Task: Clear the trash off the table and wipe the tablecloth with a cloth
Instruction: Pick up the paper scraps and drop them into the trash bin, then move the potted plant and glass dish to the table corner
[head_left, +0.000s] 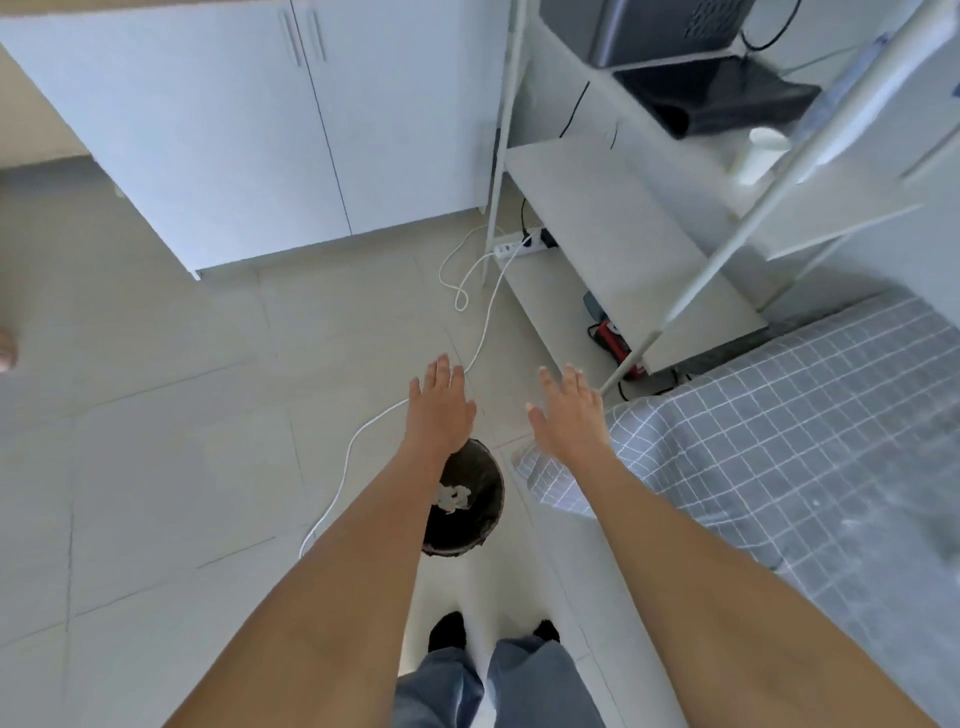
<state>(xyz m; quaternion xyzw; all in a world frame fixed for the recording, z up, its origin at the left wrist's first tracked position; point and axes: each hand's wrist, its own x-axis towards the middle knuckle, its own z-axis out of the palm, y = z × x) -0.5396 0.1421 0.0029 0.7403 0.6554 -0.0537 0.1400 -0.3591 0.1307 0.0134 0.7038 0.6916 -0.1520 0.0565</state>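
Black bin (470, 506) holds crumpled white paper (453, 498).

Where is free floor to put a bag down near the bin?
Free: the tiles left of the bin, beyond the white cable, up to the cabinet. Crowded: under the shelf rack, with the power strip and cords.

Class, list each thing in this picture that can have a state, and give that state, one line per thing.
Left hand: open, empty.
Right hand: open, empty.
Bin: on the floor, white crumpled trash inside.
Tablecloth: spread over the table, corner hanging.
Cupboard doors: shut.
White cable: loose across the floor, plugged into the power strip.
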